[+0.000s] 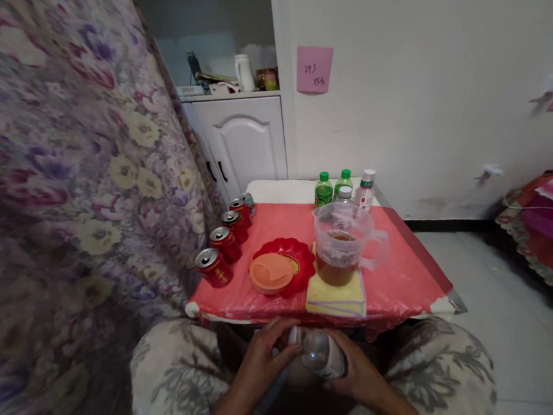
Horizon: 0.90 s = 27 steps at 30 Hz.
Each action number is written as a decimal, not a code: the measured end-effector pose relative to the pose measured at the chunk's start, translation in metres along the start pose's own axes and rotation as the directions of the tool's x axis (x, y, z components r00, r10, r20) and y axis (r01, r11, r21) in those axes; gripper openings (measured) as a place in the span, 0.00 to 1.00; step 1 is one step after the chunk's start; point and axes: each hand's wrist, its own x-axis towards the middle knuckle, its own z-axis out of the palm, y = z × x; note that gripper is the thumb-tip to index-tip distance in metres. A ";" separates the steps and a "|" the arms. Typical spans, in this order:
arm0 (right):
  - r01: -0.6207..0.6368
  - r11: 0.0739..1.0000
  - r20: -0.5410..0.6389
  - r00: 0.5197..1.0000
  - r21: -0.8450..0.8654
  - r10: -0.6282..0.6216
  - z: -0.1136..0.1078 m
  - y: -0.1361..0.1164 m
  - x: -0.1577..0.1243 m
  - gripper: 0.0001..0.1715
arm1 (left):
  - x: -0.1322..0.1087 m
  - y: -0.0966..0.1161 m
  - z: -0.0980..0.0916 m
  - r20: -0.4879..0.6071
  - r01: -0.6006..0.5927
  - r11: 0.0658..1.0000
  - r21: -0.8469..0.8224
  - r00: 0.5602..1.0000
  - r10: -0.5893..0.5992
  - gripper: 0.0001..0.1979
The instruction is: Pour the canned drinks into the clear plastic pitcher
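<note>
Below the table's front edge, my right hand (pixel 347 365) is wrapped round a clear plastic bottle (pixel 322 353) with a pale label, its neck pointing left. My left hand (pixel 271 349) pinches the white bottle cap (pixel 295 336) at the neck; whether the cap is still on the thread I cannot tell. Just beyond my hands, a clear plastic pitcher (pixel 335 248) holding brown liquid stands on a folded yellow cloth (pixel 336 303). To its left, an orange lid-like disc (pixel 271 273) leans on a red scalloped plate (pixel 306 268).
Several red drink cans (pixel 213 268) line the left side of the table (pixel 406 277), which has a red plastic cover. Bottles with green caps (pixel 324 189) and a white-capped bottle (pixel 366 189) stand at the back. A floral curtain (pixel 89 185) hangs close on the left.
</note>
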 end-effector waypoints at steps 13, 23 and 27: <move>-0.013 0.965 -0.008 1.000 -0.264 0.012 0.009 0.027 0.002 0.49 | 0.004 0.005 0.005 0.060 0.078 0.959 0.272 0.993 -0.098 0.15; 0.017 0.944 -0.002 1.000 -0.329 -0.019 0.013 0.024 0.006 0.48 | 0.005 0.004 0.004 0.053 0.200 0.938 0.283 0.973 -0.223 0.11; 0.018 0.936 0.011 1.000 -0.352 -0.016 0.017 0.019 0.009 0.49 | 0.003 -0.004 0.004 0.029 0.241 0.930 0.278 0.965 -0.259 0.11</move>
